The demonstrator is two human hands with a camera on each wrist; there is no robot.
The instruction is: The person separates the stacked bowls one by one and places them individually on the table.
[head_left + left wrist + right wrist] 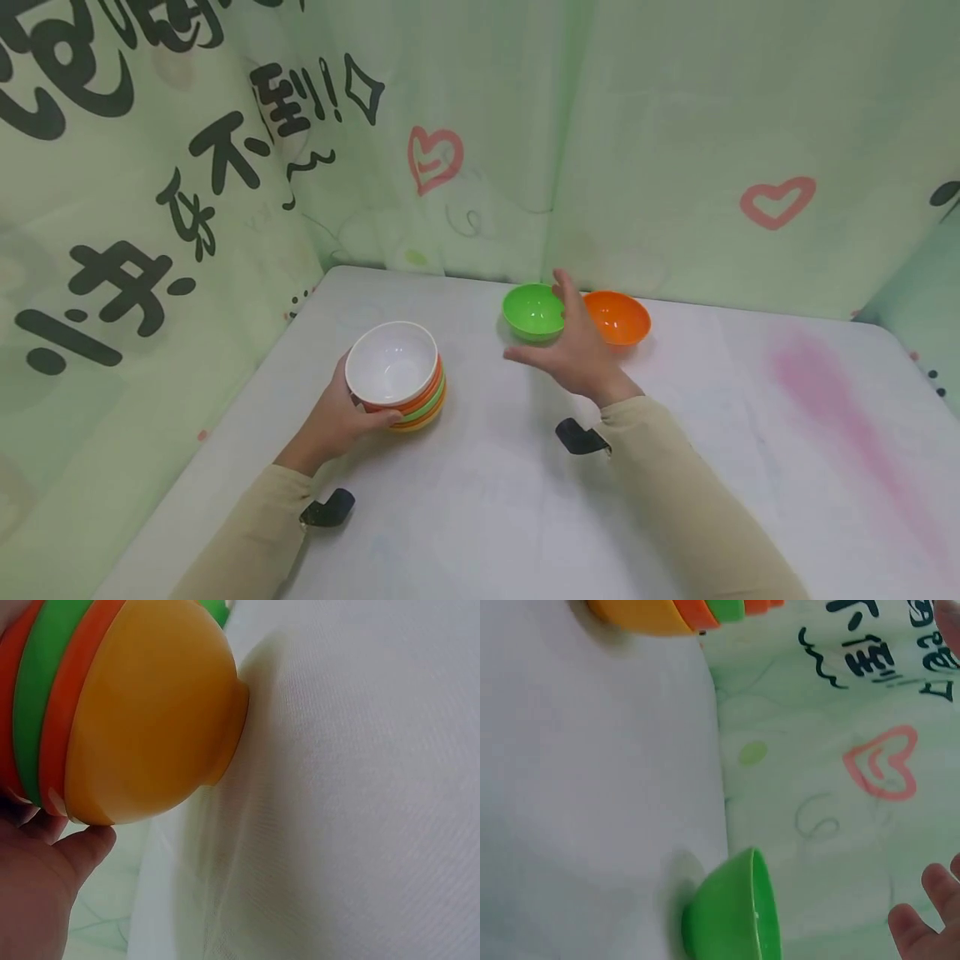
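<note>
A stack of nested bowls stands on the left part of the table, a white bowl on top and orange, green and yellow ones beneath. My left hand grips the stack's left side, thumb along its front. In the left wrist view the lowest, yellow bowl shows its foot by the table. My right hand is raised with fingers and thumb spread, holding nothing. Past it sit a green bowl and an orange bowl, each partly hidden by that hand.
The white-covered table ends at a pale green curtain with drawn hearts and black lettering, behind and to the left. The green and orange bowls are near the table's back edge. A pink stain marks the cover at right.
</note>
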